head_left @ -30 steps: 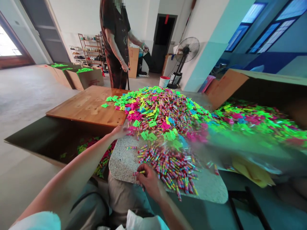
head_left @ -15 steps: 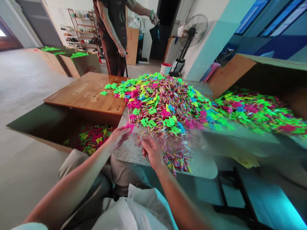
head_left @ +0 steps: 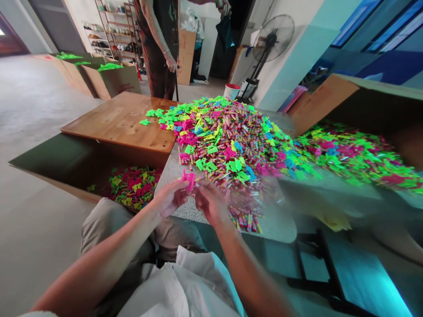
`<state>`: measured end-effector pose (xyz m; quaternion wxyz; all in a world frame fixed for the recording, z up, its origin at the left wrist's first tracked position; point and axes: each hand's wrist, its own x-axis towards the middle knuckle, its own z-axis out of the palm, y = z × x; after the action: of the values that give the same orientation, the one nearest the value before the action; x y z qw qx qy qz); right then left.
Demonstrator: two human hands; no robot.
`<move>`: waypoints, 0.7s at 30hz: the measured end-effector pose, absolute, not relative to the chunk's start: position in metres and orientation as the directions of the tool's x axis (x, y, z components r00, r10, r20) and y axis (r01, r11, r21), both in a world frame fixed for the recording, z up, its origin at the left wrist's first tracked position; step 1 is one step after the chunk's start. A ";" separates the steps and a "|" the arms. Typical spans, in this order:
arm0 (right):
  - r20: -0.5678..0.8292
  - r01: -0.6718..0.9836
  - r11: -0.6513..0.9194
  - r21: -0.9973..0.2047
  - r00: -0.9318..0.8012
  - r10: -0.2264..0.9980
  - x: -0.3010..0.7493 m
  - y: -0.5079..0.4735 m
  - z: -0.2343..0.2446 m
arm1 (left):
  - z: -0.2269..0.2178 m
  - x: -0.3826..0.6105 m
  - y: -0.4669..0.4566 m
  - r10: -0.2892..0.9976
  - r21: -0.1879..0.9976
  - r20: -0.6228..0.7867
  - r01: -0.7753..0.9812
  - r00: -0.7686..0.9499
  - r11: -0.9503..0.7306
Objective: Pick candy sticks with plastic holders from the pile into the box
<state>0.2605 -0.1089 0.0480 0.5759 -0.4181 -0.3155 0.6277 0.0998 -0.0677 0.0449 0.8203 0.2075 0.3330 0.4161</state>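
My left hand [head_left: 171, 198] pinches a bright pink plastic piece [head_left: 188, 179] with slots, above the near edge of the speckled table [head_left: 185, 212]. My right hand [head_left: 212, 203] is closed, its fingertips meeting the right side of that piece. Whatever those fingers hold is mostly hidden; a small pale tip shows between the hands. Just beyond lies a heap of small wrapped tubes [head_left: 236, 125] in red, pink and yellow. Green plastic pieces [head_left: 234, 165] like the pink one, plus blue and yellow ones, are mixed into the heap.
An open carton [head_left: 42, 178] with mixed pieces inside stands at my left, beside a wooden board [head_left: 122, 121]. Another carton [head_left: 325, 99] spills pieces at the right. Across the table stands a person [head_left: 158, 48] holding a stick and a dark bag. A fan [head_left: 272, 39] is behind.
My hands have come together, the left one moving right with the pink piece and the right one reaching up to it. The person opposite has raised the dark bag.
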 end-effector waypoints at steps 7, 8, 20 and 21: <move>-0.048 -0.165 -0.029 -0.986 0.108 0.993 0.261 -0.107 0.047 | 0.052 0.099 -0.072 0.873 0.700 -0.386 -0.522 0.298 0.488; -0.009 -0.081 0.002 -0.997 0.132 0.991 0.261 -0.108 0.048 | 0.054 0.099 -0.073 0.889 0.726 -0.372 -0.513 0.268 0.458; 0.342 0.339 0.279 -0.898 0.142 0.929 0.258 -0.119 0.044 | 0.052 0.106 -0.082 0.975 0.844 -0.196 -0.489 0.103 0.222; 0.324 0.315 0.265 -0.911 0.151 0.934 0.259 -0.118 0.044 | 0.051 0.105 -0.082 0.972 0.835 -0.205 -0.499 0.112 0.233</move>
<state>0.2588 -0.1185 0.0444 0.5389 -0.5340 -0.5848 0.2872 0.1052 -0.0822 0.0512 0.6812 0.3030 0.3904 0.5401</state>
